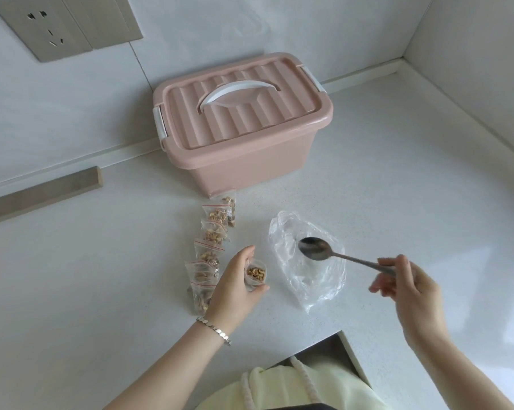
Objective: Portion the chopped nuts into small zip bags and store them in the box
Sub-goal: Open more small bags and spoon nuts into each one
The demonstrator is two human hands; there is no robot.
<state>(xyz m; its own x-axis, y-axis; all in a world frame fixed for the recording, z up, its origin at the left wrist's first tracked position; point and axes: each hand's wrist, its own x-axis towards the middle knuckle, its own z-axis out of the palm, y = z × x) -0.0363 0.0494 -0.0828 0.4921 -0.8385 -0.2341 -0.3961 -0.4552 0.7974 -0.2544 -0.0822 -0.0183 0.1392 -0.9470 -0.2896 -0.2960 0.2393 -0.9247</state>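
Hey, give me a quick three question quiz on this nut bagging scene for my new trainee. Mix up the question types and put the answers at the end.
1. True or false: the pink box has its lid off.
2. What does the right grip hold? A. a spoon B. a knife C. a fork
3. Fill in: the left grip holds an open small zip bag containing chopped ____.
Key: 1 false; 2 A; 3 nuts.
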